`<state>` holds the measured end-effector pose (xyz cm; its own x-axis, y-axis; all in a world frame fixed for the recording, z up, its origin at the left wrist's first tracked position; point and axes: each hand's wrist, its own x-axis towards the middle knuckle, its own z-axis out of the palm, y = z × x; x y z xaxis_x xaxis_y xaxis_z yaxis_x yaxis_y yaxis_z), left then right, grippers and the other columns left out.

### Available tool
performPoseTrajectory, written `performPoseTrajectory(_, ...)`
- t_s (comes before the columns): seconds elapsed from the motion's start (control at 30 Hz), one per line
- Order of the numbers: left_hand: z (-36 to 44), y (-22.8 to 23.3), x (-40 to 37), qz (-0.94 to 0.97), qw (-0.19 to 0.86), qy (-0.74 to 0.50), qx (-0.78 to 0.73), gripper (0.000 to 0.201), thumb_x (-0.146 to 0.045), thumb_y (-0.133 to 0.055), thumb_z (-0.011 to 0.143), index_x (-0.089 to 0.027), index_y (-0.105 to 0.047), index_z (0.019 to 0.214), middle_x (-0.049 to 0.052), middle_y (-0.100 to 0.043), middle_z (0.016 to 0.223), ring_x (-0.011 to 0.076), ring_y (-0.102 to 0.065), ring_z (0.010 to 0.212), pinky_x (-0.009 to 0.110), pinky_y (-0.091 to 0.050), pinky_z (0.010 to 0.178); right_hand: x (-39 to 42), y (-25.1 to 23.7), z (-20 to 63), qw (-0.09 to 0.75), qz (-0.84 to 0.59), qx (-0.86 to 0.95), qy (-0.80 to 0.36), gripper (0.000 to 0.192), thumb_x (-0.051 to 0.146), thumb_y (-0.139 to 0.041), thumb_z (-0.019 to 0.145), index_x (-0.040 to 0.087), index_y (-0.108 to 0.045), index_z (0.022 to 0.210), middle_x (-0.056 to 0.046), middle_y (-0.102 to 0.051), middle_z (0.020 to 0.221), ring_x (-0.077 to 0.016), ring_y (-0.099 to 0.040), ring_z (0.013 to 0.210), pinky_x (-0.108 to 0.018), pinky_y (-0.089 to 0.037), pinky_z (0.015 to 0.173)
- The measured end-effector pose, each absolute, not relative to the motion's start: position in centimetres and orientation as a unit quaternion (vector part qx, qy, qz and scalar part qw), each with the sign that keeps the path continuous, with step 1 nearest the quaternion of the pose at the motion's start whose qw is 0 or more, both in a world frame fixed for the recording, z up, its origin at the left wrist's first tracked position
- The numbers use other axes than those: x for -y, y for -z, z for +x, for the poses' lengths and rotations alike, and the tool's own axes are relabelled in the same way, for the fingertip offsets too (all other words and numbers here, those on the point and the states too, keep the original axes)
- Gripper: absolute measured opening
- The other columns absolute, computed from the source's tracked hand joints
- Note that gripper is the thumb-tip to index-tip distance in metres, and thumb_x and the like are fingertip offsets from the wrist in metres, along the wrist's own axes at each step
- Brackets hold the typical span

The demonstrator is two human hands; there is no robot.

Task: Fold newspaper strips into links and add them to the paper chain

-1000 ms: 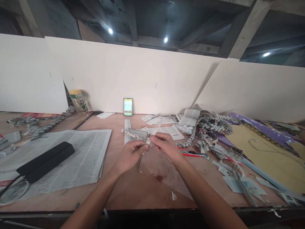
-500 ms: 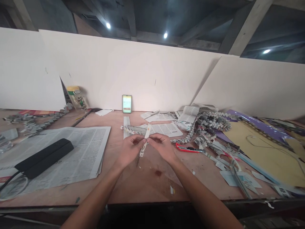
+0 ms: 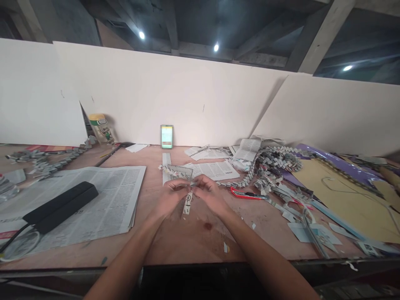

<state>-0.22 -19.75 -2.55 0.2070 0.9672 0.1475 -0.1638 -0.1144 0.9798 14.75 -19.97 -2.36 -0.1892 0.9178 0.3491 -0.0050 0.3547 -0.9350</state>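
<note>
Between my two hands is a narrow paper strip [image 3: 188, 204], its lower end hanging toward me with dark print on it. My left hand [image 3: 173, 195] pinches it from the left, thumb and fingers closed. From the right, my right hand [image 3: 206, 191] pinches the same strip, the fingertips of both hands nearly meeting. The upper part of the strip is bent over and mostly hidden by my fingers. Just beyond the hands lie a short folded-paper chain [image 3: 176, 171] and a pale strip [image 3: 166, 159] on the table.
A red utility knife [image 3: 246, 193] lies right of my hands, near a heap of folded-paper chain [image 3: 278, 160]. At left, a black box with a cable [image 3: 62, 206] rests on newspapers [image 3: 125, 200]. A phone [image 3: 166, 136] leans against the white board [image 3: 140, 91]; a bottle [image 3: 100, 129] stands left.
The strip's upper end, upright above my fingers before, is now folded down. Its printed lower end shows more below my hands, which stay in nearly the same place.
</note>
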Motion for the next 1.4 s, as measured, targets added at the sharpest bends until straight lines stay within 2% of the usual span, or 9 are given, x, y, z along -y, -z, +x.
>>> performPoseTrajectory(0.13, 0.1, 2.1, 20.4, 0.475, 0.646, -0.511, -0.311, 0.016, -0.025, -0.067, 0.073, -0.017, -0.067, 0.086, 0.004, -0.061, 0.087, 0.0153, -0.059, 0.075, 0.025, -0.05, 0.062, 20.2, 2.7, 14.7, 0.57, -0.354, 0.624, -0.401, 0.009, 0.013, -0.056, 0.071, 0.02, -0.056, 0.075, 0.004, -0.051, 0.062, -0.0118, -0.05, 0.054, -0.026, -0.04, 0.055)
performPoseTrajectory(0.23, 0.1, 1.5, 20.9, 0.462, 0.713, -0.443, -0.287, 0.029, -0.037, -0.062, 0.079, -0.019, -0.063, 0.102, 0.006, -0.061, 0.095, 0.0161, -0.061, 0.073, 0.033, -0.053, 0.068, 20.3, 2.9, 14.7, 0.612, -0.375, 0.649, -0.251, 0.014, 0.008, -0.053, 0.07, 0.021, -0.058, 0.072, 0.001, -0.054, 0.067, -0.0133, -0.051, 0.06, -0.026, -0.04, 0.056)
performPoseTrajectory(0.4, -0.3, 1.1, 20.9, 0.525, 0.698, -0.393, -0.288, 0.035, -0.035, -0.07, 0.073, -0.015, -0.066, 0.101, 0.007, -0.064, 0.088, 0.0149, -0.06, 0.073, 0.03, -0.05, 0.07, 20.4, 3.1, 14.9, 0.602, -0.348, 0.714, -0.084, 0.018, 0.006, -0.051, 0.072, 0.021, -0.062, 0.071, -0.002, -0.056, 0.072, -0.0155, -0.055, 0.07, -0.028, -0.044, 0.062)
performPoseTrajectory(0.6, -0.9, 1.7, 20.2, 0.63, 0.554, -0.432, -0.331, 0.031, -0.031, -0.065, 0.076, -0.017, -0.069, 0.103, 0.005, -0.07, 0.087, 0.0196, -0.062, 0.082, 0.029, -0.047, 0.074, 20.0, 2.3, 16.1, 0.506, -0.369, 0.745, -0.23, 0.024, 0.02, -0.055, 0.08, 0.02, -0.062, 0.103, -0.004, -0.062, 0.084, -0.0157, -0.057, 0.074, -0.028, -0.046, 0.065)
performPoseTrajectory(0.7, -0.8, 2.0, 20.1, 0.676, 0.457, -0.447, -0.366, 0.027, -0.03, -0.06, 0.079, -0.019, -0.069, 0.102, 0.005, -0.071, 0.096, 0.0233, -0.062, 0.094, 0.032, -0.046, 0.083, 19.6, 2.3, 16.5, 0.458, -0.404, 0.743, -0.273, 0.023, 0.027, -0.059, 0.079, 0.018, -0.065, 0.1, -0.003, -0.064, 0.078, -0.0149, -0.056, 0.069, -0.026, -0.044, 0.061)
performPoseTrajectory(0.83, -0.7, 2.5, 20.1, 0.691, 0.373, -0.472, -0.401, 0.026, -0.03, -0.06, 0.079, -0.02, -0.067, 0.102, 0.006, -0.069, 0.104, 0.0234, -0.062, 0.096, 0.031, -0.047, 0.08, 19.1, 2.5, 16.6, 0.486, -0.405, 0.718, -0.291, 0.019, 0.03, -0.061, 0.079, 0.018, -0.067, 0.092, -0.004, -0.066, 0.081, -0.0161, -0.057, 0.073, -0.029, -0.046, 0.067)
performPoseTrajectory(1.03, -1.3, 2.9, 19.5, 0.61, 0.424, -0.518, -0.425, 0.032, -0.038, -0.067, 0.073, -0.015, -0.067, 0.095, 0.008, -0.071, 0.092, 0.0224, -0.064, 0.082, 0.03, -0.049, 0.071, 18.7, 2.4, 17.0, 0.553, -0.399, 0.666, -0.302, 0.017, 0.031, -0.067, 0.073, 0.018, -0.068, 0.084, -0.004, -0.067, 0.079, -0.0171, -0.059, 0.075, -0.03, -0.047, 0.069)
performPoseTrajectory(1.27, -1.7, 2.5, 19.6, 0.638, 0.39, -0.505, -0.43, 0.025, -0.039, -0.063, 0.076, -0.016, -0.07, 0.08, 0.001, -0.065, 0.068, 0.014, -0.054, 0.062, 0.023, -0.043, 0.058, 18.9, 2.5, 17.0, 0.557, -0.401, 0.662, -0.301, 0.015, 0.031, -0.07, 0.07, 0.018, -0.069, 0.078, -0.002, -0.065, 0.07, -0.0157, -0.058, 0.067, -0.028, -0.047, 0.063)
performPoseTrajectory(1.4, -1.9, 2.1, 19.9, 0.65, 0.383, -0.495, -0.431, 0.026, -0.04, -0.061, 0.078, -0.016, -0.071, 0.078, 0.001, -0.063, 0.066, 0.0139, -0.054, 0.063, 0.023, -0.043, 0.059, 19.0, 2.3, 17.2, 0.541, -0.41, 0.666, -0.309, 0.014, 0.03, -0.07, 0.069, 0.018, -0.068, 0.077, -0.001, -0.063, 0.067, -0.0149, -0.057, 0.065, -0.028, -0.046, 0.063)
